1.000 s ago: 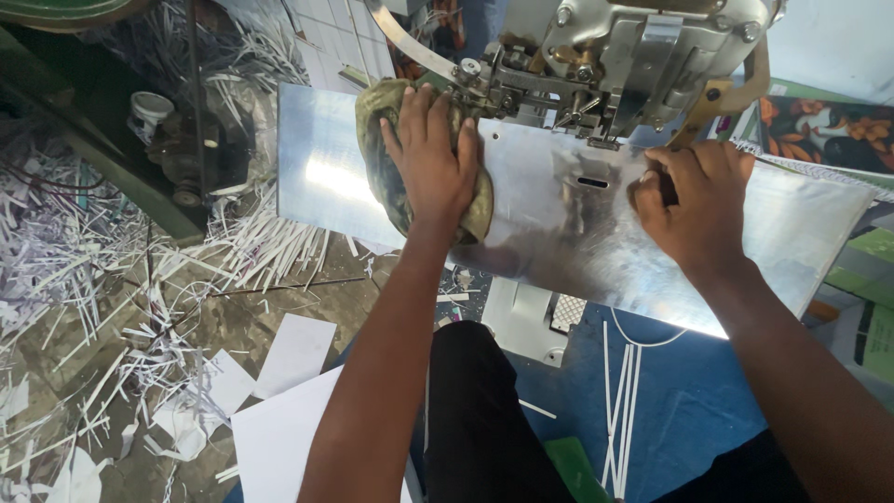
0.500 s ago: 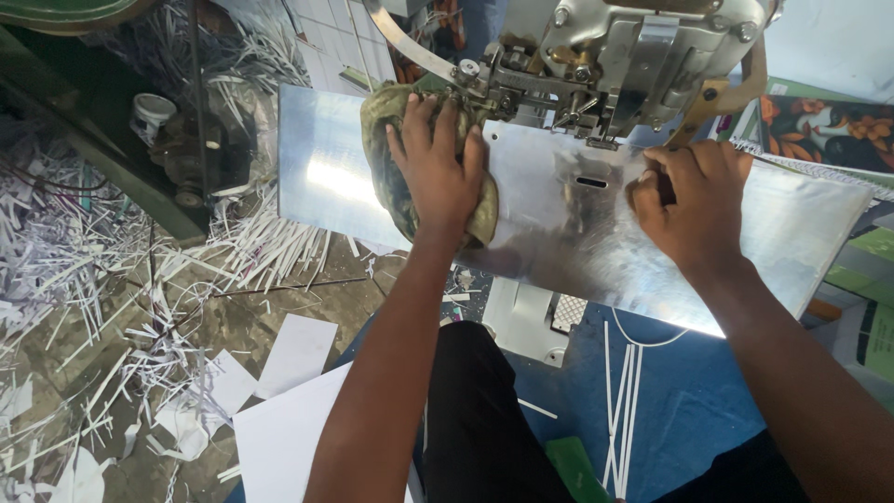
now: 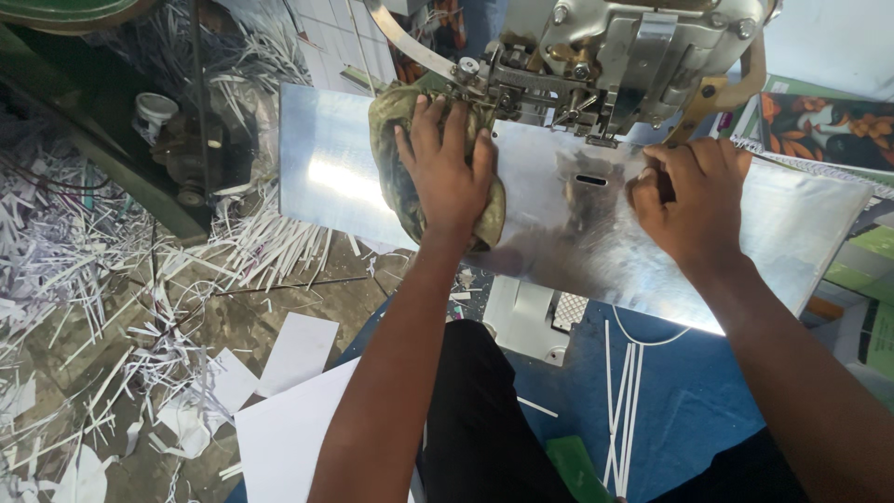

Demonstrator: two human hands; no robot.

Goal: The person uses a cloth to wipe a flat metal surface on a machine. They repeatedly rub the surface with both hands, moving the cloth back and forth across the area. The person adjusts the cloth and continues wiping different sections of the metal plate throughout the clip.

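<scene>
My left hand [image 3: 447,168] presses flat on a crumpled green cloth [image 3: 396,177] that lies on a shiny metal plate [image 3: 326,168]. The cloth sits at the plate's far side, right under the grey metal machine head [image 3: 605,47]. My right hand [image 3: 694,200] rests on the plate to the right, fingers curled near a small slot [image 3: 589,180] in the plate; a small dark thing shows under its fingers, too hidden to tell what it is.
White paper strips and shreds [image 3: 112,279] litter the floor at left, with larger white sheets [image 3: 289,428] nearer me. A dark motor-like part [image 3: 186,149] stands at the left. Blue floor covering [image 3: 689,410] lies below the plate. Printed colourful sheets [image 3: 819,121] are at right.
My left hand has slid the green cloth further up the plate, towards the machine head. My right hand has stayed where it was.
</scene>
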